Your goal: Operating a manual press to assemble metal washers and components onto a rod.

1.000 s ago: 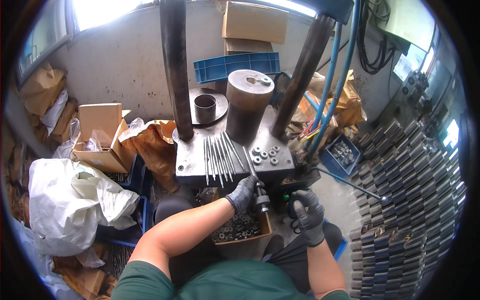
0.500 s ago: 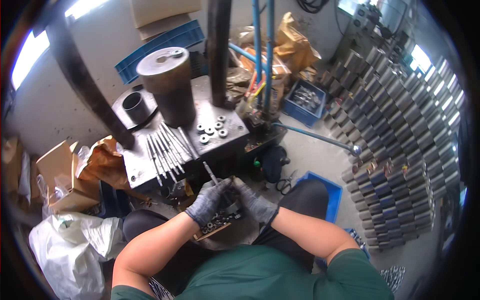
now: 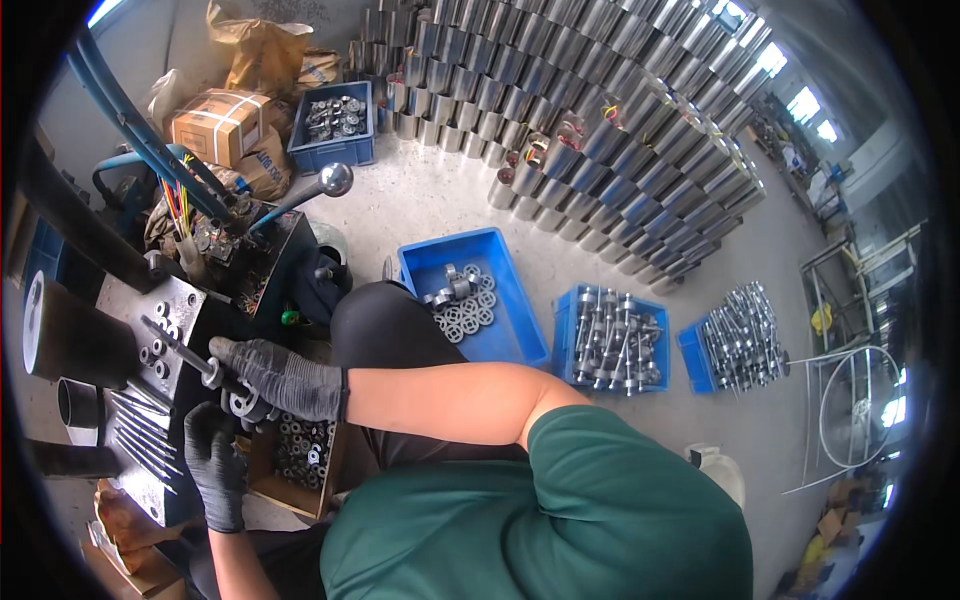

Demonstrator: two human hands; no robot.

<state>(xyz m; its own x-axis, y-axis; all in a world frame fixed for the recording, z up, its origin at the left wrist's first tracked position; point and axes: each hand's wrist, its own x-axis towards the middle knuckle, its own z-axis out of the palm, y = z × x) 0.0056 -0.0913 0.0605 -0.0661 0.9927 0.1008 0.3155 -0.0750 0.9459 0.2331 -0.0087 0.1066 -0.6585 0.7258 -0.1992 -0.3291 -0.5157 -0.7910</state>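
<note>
My right hand [image 3: 285,378], in a grey work glove, is closed around the lower part of a metal shaft [image 3: 178,343]. A ring [image 3: 211,373] sits on this shaft, and a round metal part [image 3: 248,404] shows just under my fingers. My left hand [image 3: 214,462], gloved too, is beside the shaft's lower end with its fingers curled; what they hold, if anything, is hidden. Several loose shafts [image 3: 146,436] lie side by side on a steel plate [image 3: 142,492]. Small rings [image 3: 153,352] lie farther along it.
A carton of small rings [image 3: 303,448] stands below my hands. Right of my knee are a blue tray [image 3: 520,325] with metal discs and blue crates of assembled shafts [image 3: 608,335]. Stacked steel cylinders [image 3: 600,150] rise behind; a ball-ended lever [image 3: 336,180] juts out.
My view has swung to the right, so the plate and hands now lie at the left. The shaft remains between my hands, now with a ring visible on it.
</note>
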